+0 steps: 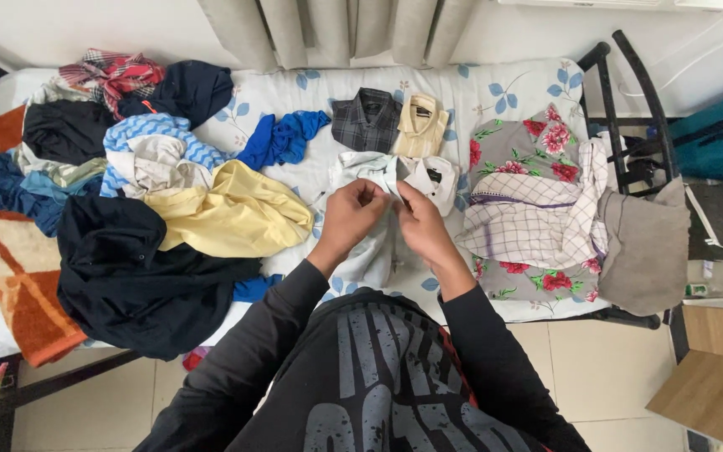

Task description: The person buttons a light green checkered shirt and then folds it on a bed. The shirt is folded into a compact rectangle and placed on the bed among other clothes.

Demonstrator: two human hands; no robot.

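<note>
A white shirt (376,251) lies flat on the bed's flowered sheet (470,92), collar towards the far side. My left hand (350,213) and my right hand (423,226) meet over its chest, each pinching the front edge of the shirt just below the collar. Two folded shirts rest beyond it: a dark checked one (367,120) and a pale yellow one (420,125). My dark sleeves reach in from the bottom of the view.
A heap of loose clothes fills the bed's left half: a yellow garment (232,216), a black one (131,280), a blue cloth (282,138), a striped one (154,130). A flowered pillow (519,151) with checked cloth (537,222) lies right, by the black bed frame (600,92). An orange blanket (10,268) hangs left.
</note>
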